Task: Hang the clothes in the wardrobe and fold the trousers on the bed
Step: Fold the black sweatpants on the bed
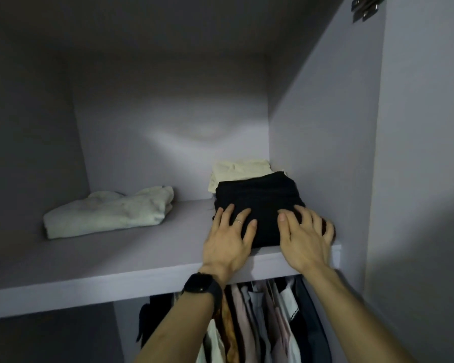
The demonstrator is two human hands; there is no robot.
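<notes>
Hands [227, 241] [303, 242] flat on black trousers [260, 195]

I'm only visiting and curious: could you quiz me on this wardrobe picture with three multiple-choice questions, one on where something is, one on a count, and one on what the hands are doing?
1. Where is the black folded garment?
A. at the right end of the shelf
B. at the left end of the shelf
C. hanging below it

2. How many folded piles lie on the shelf?
A. one
B. three
C. five

3. How do the left hand and right hand lie?
A. fingers spread, flat on the black folded garment
B. clenched in fists
C. gripping a hanger

Answers:
1 A, it sits near the right side wall.
2 B, the black one, a cream garment behind it and a pale garment at the left.
3 A, straight fingers rest on the fabric.
</notes>
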